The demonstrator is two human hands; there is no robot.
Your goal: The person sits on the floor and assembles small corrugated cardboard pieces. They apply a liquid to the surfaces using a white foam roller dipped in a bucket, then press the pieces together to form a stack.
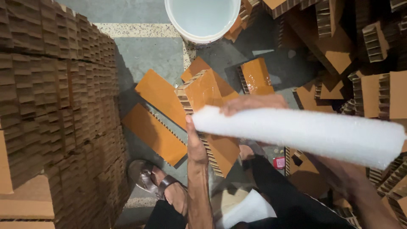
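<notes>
Looking like a packing workshop or small cardboard works. Rising left of the fingers point(250, 103), a wall of stacked honeycomb board point(55, 106). Lying just beyond and under them on bare concrete floor point(144, 51), glue-wet orange pieces point(159, 95). Standing farther ahead, a white bucket point(202, 19); piling up to the right, loose offcuts point(373, 85).

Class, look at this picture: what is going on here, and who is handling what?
A person works over a floor strewn with honeycomb cardboard pieces. The left hand holds a wet-looking orange-faced cardboard block. The right hand lies along a white foam strip stretched across in front of the block. A white bucket of pale liquid stands beyond. Cardboard stacks rise on the left, and loose pieces pile up on the right. A sandalled foot shows below.
</notes>
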